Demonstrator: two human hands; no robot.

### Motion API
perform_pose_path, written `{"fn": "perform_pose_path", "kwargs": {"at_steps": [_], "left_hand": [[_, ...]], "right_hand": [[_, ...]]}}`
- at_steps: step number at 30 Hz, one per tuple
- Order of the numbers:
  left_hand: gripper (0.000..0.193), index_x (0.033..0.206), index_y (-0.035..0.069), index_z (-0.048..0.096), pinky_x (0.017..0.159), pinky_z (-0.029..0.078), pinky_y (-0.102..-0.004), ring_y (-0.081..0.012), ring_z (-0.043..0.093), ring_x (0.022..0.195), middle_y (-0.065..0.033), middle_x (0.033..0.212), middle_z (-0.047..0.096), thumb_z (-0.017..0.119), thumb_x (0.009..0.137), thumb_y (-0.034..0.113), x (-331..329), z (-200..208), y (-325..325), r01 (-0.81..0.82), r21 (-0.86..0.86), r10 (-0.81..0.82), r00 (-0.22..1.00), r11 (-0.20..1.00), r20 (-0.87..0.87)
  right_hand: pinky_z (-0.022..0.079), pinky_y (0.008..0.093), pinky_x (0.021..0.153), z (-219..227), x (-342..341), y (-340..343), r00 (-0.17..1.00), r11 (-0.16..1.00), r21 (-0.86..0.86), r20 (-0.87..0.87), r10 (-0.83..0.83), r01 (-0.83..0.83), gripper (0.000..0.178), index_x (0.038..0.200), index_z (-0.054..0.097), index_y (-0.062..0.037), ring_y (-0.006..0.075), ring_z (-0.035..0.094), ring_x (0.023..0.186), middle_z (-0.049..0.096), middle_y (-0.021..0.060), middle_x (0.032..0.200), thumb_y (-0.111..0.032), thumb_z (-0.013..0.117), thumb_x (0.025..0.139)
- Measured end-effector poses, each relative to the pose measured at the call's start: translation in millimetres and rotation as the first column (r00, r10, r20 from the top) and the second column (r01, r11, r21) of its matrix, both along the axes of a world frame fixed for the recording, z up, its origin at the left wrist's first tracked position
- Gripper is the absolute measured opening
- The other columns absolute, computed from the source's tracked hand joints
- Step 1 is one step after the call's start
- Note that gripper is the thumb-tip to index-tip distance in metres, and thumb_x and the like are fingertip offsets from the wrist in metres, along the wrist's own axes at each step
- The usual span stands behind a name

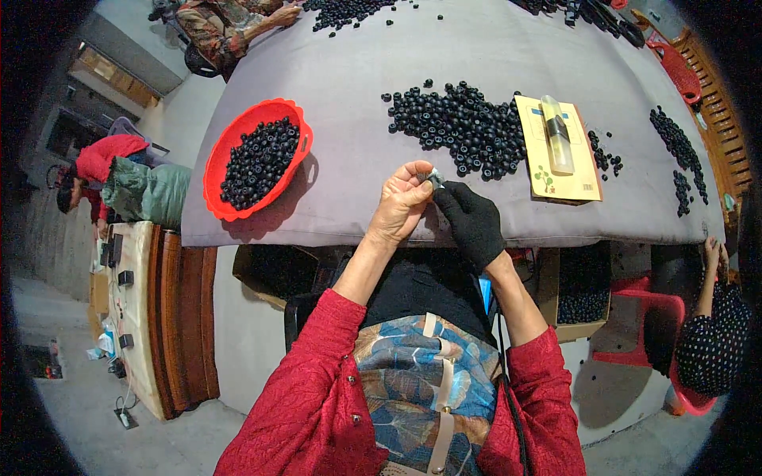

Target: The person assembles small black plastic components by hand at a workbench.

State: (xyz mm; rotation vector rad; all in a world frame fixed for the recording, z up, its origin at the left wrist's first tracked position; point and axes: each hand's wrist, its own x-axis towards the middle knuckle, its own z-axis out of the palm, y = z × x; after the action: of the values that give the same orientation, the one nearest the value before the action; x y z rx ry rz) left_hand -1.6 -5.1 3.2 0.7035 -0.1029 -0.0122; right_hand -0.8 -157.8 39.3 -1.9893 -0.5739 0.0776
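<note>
My bare left hand (401, 200) and my black-gloved right hand (472, 222) meet just above the table's near edge. Between their fingertips is a small pale, greyish piece (434, 178), too small to name. Both hands are closed in a pinch at it. Beyond them lies a heap of small round black parts with holes (460, 123), like caps or beads. To the left, a red scalloped plastic basin (213, 178) holds many more of the same black parts.
Right of the heap, a yellow notebook (583, 159) carries a clear tube-like bottle (558, 135). Smaller black piles (679, 151) lie at the right edge. Co-workers sit at far left (226, 36) and right (714, 349). A box of black parts (583, 305) stands under the table.
</note>
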Motion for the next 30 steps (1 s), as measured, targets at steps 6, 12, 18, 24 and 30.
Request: {"fn": "perform_pose_path", "kwargs": {"at_steps": [6, 12, 18, 24, 30], "left_hand": [[0.028, 0.102, 0.001, 0.053, 0.073, 0.049, -0.0232, -0.0127, 0.059, 0.080, -0.0068, 0.090, 0.061, 0.061, 0.076, -0.004, -1, 0, 1, -0.014, 0.027, 0.014, 1.000, 1.000, -0.004], [0.030, 0.104, 0.001, 0.052, 0.073, 0.049, -0.0225, -0.0120, 0.059, 0.080, -0.0064, 0.090, 0.060, 0.060, 0.076, -0.005, 0, -2, 1, 0.004, 0.026, -0.003, 1.000, 1.000, -0.007], [0.029, 0.104, 0.000, 0.052, 0.074, 0.049, -0.0221, -0.0121, 0.058, 0.080, -0.0061, 0.090, 0.060, 0.060, 0.076, -0.004, -2, 1, 1, 0.005, 0.049, -0.004, 1.000, 0.999, -0.017], [0.029, 0.104, 0.000, 0.051, 0.071, 0.049, -0.0222, -0.0119, 0.058, 0.077, -0.0062, 0.088, 0.060, 0.060, 0.077, -0.003, -1, 4, 0, 0.017, 0.067, -0.015, 1.000, 0.998, -0.022], [0.030, 0.104, 0.001, 0.051, 0.065, 0.050, -0.0234, -0.0124, 0.058, 0.069, -0.0065, 0.086, 0.060, 0.061, 0.077, -0.002, 0, 0, 0, 0.017, -0.001, -0.017, 0.999, 1.000, -0.032]], "right_hand": [[0.046, 0.0280, 0.065, -5, 1, 1, 0.998, 1.000, 0.023, -0.060, -0.012, 0.014, 0.024, 0.101, 0.060, -0.0049, 0.0166, 0.061, 0.075, 0.064, 0.0107, 0.086, -0.021, 0.052, 0.085], [0.046, 0.0283, 0.065, -6, 1, 2, 0.999, 0.999, -0.027, 0.002, -0.034, 0.034, 0.025, 0.101, 0.060, -0.0047, 0.0173, 0.062, 0.076, 0.064, 0.0112, 0.087, -0.022, 0.052, 0.086], [0.046, 0.0285, 0.065, -1, -2, 3, 1.000, 1.000, -0.010, -0.002, -0.007, 0.007, 0.023, 0.101, 0.059, -0.0048, 0.0219, 0.062, 0.075, 0.063, 0.0104, 0.086, -0.020, 0.051, 0.086], [0.049, 0.0319, 0.060, -15, 7, -2, 0.921, 0.983, -0.185, 0.383, 0.070, 0.002, 0.029, 0.102, 0.057, -0.0121, 0.0245, 0.061, 0.075, 0.059, 0.0089, 0.094, -0.012, 0.060, 0.073], [0.049, 0.0326, 0.062, -35, 15, -7, 0.958, 0.999, 0.049, 0.287, 0.007, -0.022, 0.030, 0.103, 0.056, -0.0083, 0.0259, 0.060, 0.075, 0.059, 0.0107, 0.095, -0.009, 0.059, 0.073]]}}
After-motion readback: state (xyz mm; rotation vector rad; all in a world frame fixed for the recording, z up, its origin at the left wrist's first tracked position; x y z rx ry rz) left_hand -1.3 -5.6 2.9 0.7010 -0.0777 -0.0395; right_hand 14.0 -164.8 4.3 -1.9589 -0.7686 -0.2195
